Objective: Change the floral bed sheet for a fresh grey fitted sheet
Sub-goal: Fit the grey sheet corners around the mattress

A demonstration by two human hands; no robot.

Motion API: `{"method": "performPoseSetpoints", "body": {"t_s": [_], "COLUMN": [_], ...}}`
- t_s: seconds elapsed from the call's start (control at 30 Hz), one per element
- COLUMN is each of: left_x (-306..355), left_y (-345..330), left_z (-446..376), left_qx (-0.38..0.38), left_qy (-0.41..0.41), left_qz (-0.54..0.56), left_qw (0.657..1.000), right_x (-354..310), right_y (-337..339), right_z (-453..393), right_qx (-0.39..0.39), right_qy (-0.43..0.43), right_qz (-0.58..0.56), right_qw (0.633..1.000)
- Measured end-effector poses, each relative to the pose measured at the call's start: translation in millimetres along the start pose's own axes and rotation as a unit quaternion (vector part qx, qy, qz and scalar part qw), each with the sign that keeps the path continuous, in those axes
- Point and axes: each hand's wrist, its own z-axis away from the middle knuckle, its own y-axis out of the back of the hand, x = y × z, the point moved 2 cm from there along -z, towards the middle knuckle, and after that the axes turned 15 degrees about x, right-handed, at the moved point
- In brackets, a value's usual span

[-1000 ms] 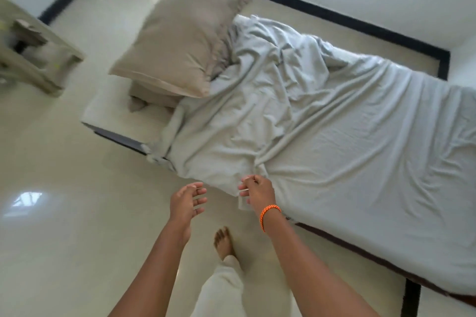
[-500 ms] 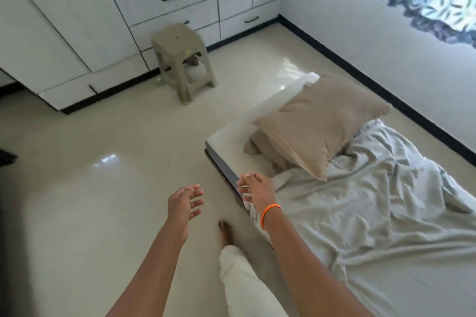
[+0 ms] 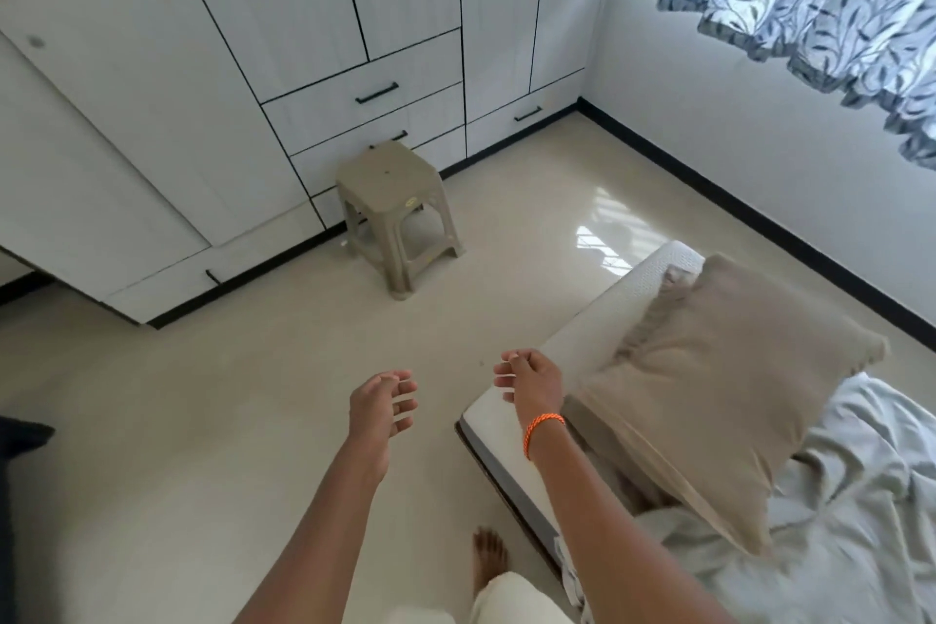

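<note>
A grey fitted sheet (image 3: pixel 851 517) lies rumpled over the mattress (image 3: pixel 582 350) at the lower right, leaving the head end of the mattress bare and white. A beige pillow (image 3: pixel 719 385) rests on that end, partly over the sheet. My left hand (image 3: pixel 382 403) hangs over the floor with relaxed fingers and holds nothing. My right hand (image 3: pixel 529 378), with an orange band at the wrist, hovers above the mattress corner, fingers loosely curled and empty. No floral sheet is in view.
A beige plastic stool (image 3: pixel 395 208) stands on the glossy floor in front of white wardrobe drawers (image 3: pixel 354 101). A leaf-print curtain (image 3: pixel 810 10) hangs at the upper right. My bare foot (image 3: pixel 489 557) stands beside the mattress edge. A dark object (image 3: pixel 20 441) shows at the left border.
My view has swung left from the bed toward the wardrobe and stool. My right hand has come off the grey sheet's edge and now hangs free over the mattress corner.
</note>
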Motion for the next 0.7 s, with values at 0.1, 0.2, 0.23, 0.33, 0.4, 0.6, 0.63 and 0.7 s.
{"method": "performPoseSetpoints", "body": {"t_s": [0.1,0.2,0.23,0.33,0.4,0.6,0.63,0.7], "left_x": [39,76,87,126,160,253,266,292], "left_y": [-16,-33,-39,-60,-75,-128,-139,-167], "left_z": [-46,-100,-120,-180,-224,-311,-319,-338], "left_qx": [-0.012,-0.022,-0.026,-0.041,-0.052,-0.089,-0.098,-0.128], "left_qy": [-0.002,0.0,0.003,0.004,-0.011,-0.026,-0.028,-0.027], "left_qz": [0.005,0.0,-0.004,-0.013,-0.019,-0.055,-0.057,-0.072], "left_qw": [1.0,1.0,1.0,0.999,0.998,0.994,0.993,0.989], "right_x": [-31,-57,-64,-84,-100,-140,-146,-162], "right_y": [-52,-107,-125,-180,-221,-293,-297,-305], "right_z": [-22,-51,-62,-96,-120,-172,-179,-199], "right_qx": [-0.001,0.009,0.014,0.031,0.038,0.099,0.109,0.14], "right_qy": [0.004,0.009,0.011,0.009,0.005,-0.033,-0.036,-0.04], "right_qz": [-0.012,-0.018,-0.017,-0.016,-0.022,-0.044,-0.047,-0.061], "right_qw": [1.0,1.0,1.0,0.999,0.999,0.994,0.992,0.988]}}
